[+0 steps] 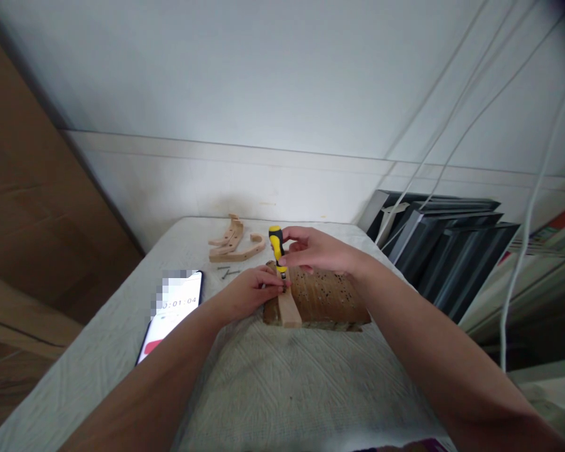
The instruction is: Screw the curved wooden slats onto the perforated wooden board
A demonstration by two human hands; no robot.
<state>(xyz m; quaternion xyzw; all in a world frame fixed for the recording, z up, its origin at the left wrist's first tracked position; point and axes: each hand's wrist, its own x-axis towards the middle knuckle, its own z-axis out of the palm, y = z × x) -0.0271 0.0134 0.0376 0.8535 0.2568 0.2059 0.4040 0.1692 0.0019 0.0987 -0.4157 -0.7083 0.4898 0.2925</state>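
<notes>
A yellow and black screwdriver (276, 242) stands nearly upright, its tip pointing down at a light wooden piece (289, 311). My right hand (313, 250) is closed round its handle, thumb and fingers on the right side. My left hand (249, 292) lies low over the wooden piece, its thumb and index fingertip pinched about the screwdriver's tip, where a small dark screw (284, 289) partly shows. Beneath the wooden piece is a brown wooden block (332, 295) peppered with dark holes; the fingers hide the piece's far part.
Several light wooden hooks (238, 254) lie at the back of the cloth-covered table (282, 389). Loose screws (226, 273) are in front of them. On the left rests a phone (176, 307) with a timer. Dark flat panels (442, 245) lean at right, behind hanging white cables (527, 238).
</notes>
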